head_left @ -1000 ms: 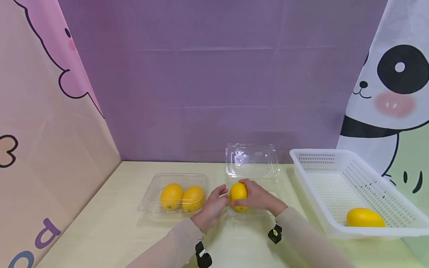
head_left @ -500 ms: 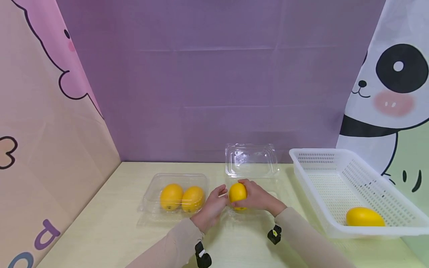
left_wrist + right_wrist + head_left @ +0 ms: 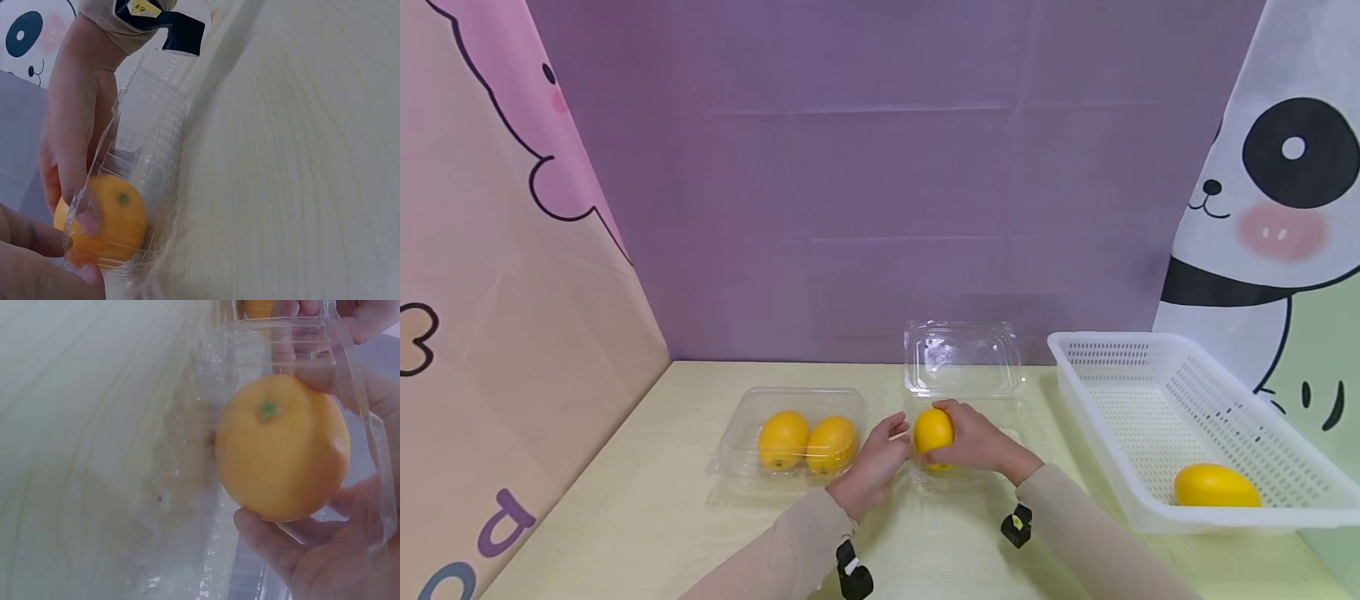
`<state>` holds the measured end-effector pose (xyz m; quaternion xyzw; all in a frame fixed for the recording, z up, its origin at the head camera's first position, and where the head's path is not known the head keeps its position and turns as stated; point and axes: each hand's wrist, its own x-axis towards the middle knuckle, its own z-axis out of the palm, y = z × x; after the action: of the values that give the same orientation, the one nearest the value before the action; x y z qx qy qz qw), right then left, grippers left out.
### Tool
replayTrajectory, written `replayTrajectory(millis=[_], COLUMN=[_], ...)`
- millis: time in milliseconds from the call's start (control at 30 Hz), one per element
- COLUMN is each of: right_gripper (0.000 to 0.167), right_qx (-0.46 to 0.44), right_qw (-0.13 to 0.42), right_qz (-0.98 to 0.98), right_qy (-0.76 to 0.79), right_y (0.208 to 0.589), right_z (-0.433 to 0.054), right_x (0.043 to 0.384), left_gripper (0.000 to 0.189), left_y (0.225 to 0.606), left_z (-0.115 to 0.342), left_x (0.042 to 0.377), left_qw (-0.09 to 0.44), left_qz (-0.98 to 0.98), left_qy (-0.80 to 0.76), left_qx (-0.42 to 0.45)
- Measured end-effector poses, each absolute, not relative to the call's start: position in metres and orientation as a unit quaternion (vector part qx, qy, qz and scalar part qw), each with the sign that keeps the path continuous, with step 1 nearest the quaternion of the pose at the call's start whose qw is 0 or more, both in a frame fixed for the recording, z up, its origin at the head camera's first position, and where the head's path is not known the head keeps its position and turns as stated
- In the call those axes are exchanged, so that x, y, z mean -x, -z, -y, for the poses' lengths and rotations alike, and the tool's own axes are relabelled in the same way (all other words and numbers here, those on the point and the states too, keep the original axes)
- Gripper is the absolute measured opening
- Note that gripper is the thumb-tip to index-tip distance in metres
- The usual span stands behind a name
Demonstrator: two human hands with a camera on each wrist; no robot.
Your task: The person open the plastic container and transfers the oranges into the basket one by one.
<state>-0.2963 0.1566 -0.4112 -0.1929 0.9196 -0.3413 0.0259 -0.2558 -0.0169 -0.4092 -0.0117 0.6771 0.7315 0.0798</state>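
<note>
Treat the yellow fruit [image 3: 932,429] as a firm, rounded item, probably light enough for one hand. Its smooth skin shows a soft highlight and is likely to slide under dry fingers, so a broad opposed hold is preferable to a fingertip pinch. Take hold across the widest part of the sides, thumb opposite the fingers, leaving the ends free. Bruising or denting seems a minor risk under moderate pressure. The clear container [image 3: 167,119] is the weaker part: its thin plastic walls probably flex or crease easily, so steady it at the rim or a corner and avoid pressing mid-wall.

The right hand [image 3: 970,439] grasps the fruit, thumb and fingers set on opposing sides. The left hand [image 3: 880,460] is at the left side of the container, fingertips at its wall; whether it pinches the plastic cannot be told.

The fruit is inside the left part of the container base, on the worktop [image 3: 662,508]; the lid [image 3: 964,358] stands raised behind. Whether the fruit bears on the base is unclear. It is plump, slightly longer than wide, evenly coloured yellow to orange, with a small green mark at one end.
</note>
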Motion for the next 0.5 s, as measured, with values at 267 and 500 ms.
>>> replayTrajectory(millis=[267, 500], right_gripper=[0.086, 0.084], right_qx=[0.196, 0.197], right_qw=[0.015, 0.008], right_qz=[-0.924, -0.925], right_qy=[0.327, 0.324], right_y=[0.406, 0.398], right_z=[-0.159, -0.164], right_x=[0.295, 0.293], left_gripper=[0.072, 0.072], left_y=[0.41, 0.411], left_z=[0.017, 0.017], left_x=[0.258, 0.258], left_qw=[0.08, 0.077], left_qz=[-0.679, -0.685], left_qy=[-0.729, -0.724], left_qx=[0.009, 0.01])
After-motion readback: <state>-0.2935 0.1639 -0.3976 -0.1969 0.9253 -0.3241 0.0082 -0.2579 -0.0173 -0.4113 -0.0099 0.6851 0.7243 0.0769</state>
